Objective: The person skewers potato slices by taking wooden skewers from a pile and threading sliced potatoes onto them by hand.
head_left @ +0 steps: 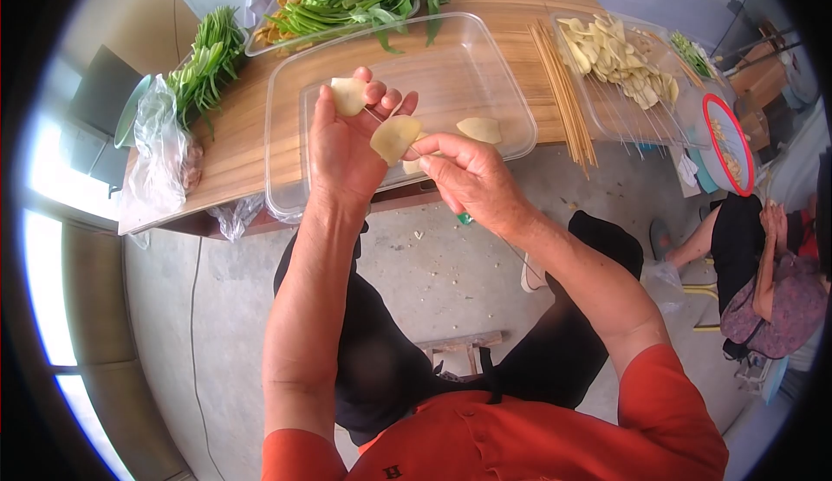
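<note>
My left hand (342,147) is turned palm up, its thumb and fingers closed on a pale, thin potato slice (349,97). A second potato slice (396,139) sits on a thin wooden skewer between my two hands. My right hand (472,173) pinches this skewer just behind that slice, and part of the stick is hidden by my fingers. Both hands are above the near side of a clear plastic tray (518,100). Another loose slice (479,130) lies in the tray, and one more is partly covered by my right hand.
Bare skewers (559,91) lie in a bundle on the wooden table (511,0). To their right, a second tray holds piled slices (620,56). Leafy greens (360,0) are at the back, a plastic bag (160,147) at left. A red-rimmed basin (744,173) and a seated person (776,295) are at right.
</note>
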Action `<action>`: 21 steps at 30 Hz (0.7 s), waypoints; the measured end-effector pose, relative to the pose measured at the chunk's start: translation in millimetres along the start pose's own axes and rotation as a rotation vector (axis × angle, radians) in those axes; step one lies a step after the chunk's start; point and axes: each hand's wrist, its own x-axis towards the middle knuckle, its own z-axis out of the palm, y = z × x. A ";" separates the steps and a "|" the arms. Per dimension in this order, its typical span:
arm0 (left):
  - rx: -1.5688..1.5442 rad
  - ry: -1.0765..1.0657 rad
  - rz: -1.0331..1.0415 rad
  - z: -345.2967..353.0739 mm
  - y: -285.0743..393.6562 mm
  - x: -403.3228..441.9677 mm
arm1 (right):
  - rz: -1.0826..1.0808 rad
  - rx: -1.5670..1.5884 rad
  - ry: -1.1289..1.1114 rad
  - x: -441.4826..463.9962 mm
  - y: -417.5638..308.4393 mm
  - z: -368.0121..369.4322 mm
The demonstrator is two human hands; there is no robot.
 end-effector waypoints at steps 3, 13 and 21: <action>0.001 -0.008 -0.011 -1.3 0.4 -0.1 | -0.002 -0.010 0.000 0.0 -0.8 -0.4; -0.063 -0.028 -0.042 0.4 -1.4 -2.1 | -0.017 -0.016 -0.003 0.9 1.1 -1.5; -0.062 0.021 -0.028 7.2 -3.2 -4.8 | -0.023 -0.022 0.016 1.2 0.7 0.4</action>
